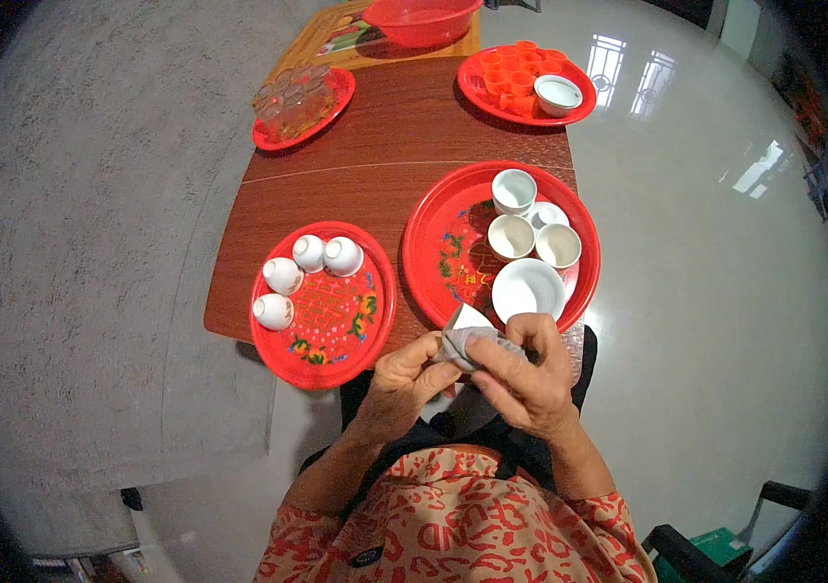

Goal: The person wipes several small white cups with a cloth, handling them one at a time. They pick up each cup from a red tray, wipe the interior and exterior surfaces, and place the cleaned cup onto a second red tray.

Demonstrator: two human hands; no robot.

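Observation:
Just past the table's near edge, a small white cup [469, 318] is partly wrapped in a grey cloth [456, 347]. My left hand [402, 381] pinches the wrapped cup from the left. My right hand [537, 389] presses the cloth against it from the right; the cup's far side shows, while the fingers hide the rest. Beyond my right hand, a large red tray [425, 209] bears several small white cups [511, 236] and a wider white bowl [528, 289]. A smaller red tray [336, 374] on the left carries several white cups [284, 276] along its left and far rim.
Glasses [292, 97] crowd a red plate [341, 85] at the table's far left. Orange cups [516, 73] and a white bowl [558, 94] sit on a red tray [473, 95] far right. Farther off stands a red basin [423, 24] on a wooden surface [336, 58].

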